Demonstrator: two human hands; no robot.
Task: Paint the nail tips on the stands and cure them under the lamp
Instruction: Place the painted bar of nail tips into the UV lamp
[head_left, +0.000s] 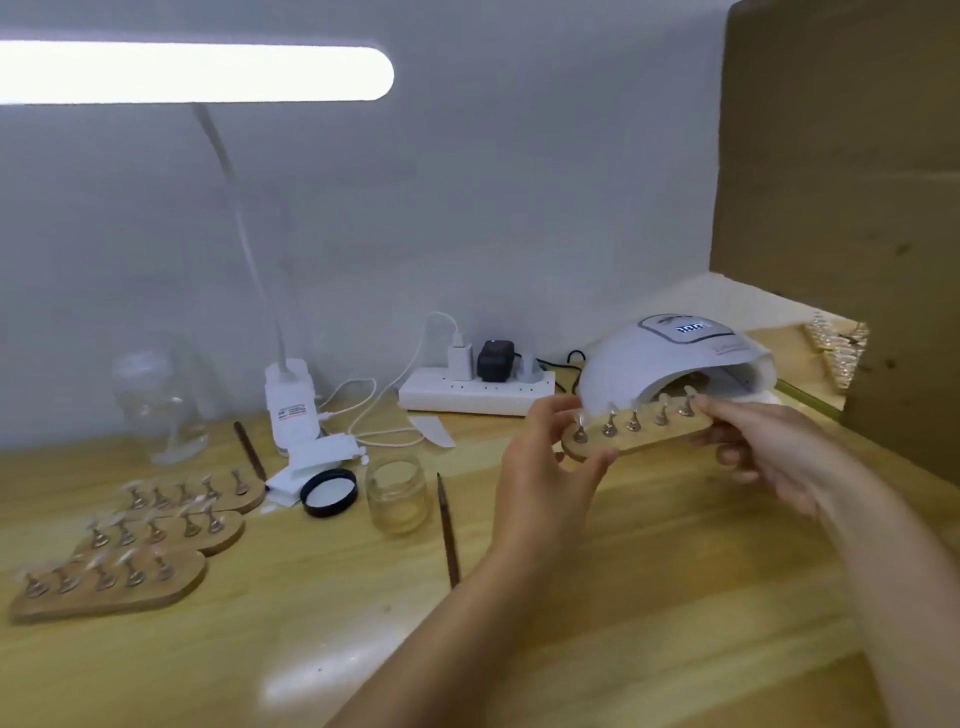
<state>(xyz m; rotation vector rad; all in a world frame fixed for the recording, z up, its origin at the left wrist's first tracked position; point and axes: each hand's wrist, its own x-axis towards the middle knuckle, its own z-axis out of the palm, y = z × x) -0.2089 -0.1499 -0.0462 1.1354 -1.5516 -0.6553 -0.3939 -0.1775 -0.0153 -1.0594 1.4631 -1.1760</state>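
A wooden stand (644, 434) with several metal holders carrying clear nail tips hangs in the air just in front of the white curing lamp (675, 364). My left hand (545, 467) pinches its left end and my right hand (763, 447) grips its right end. The lamp's display is lit and its opening faces me. Three more wooden stands (111, 587) (166, 530) (202, 493) with nail tips lie at the left of the wooden table. An open small glass jar (397, 493) stands mid-table, and a thin brush (449, 530) lies beside it.
A black jar lid (330, 492) lies by white paper. A white desk lamp (291, 405) stands behind, a power strip (475, 392) with plugs against the wall. A clear glass jar (156, 400) sits at left. Another brush (249, 449) lies nearby. A cardboard panel (841, 182) rises at right.
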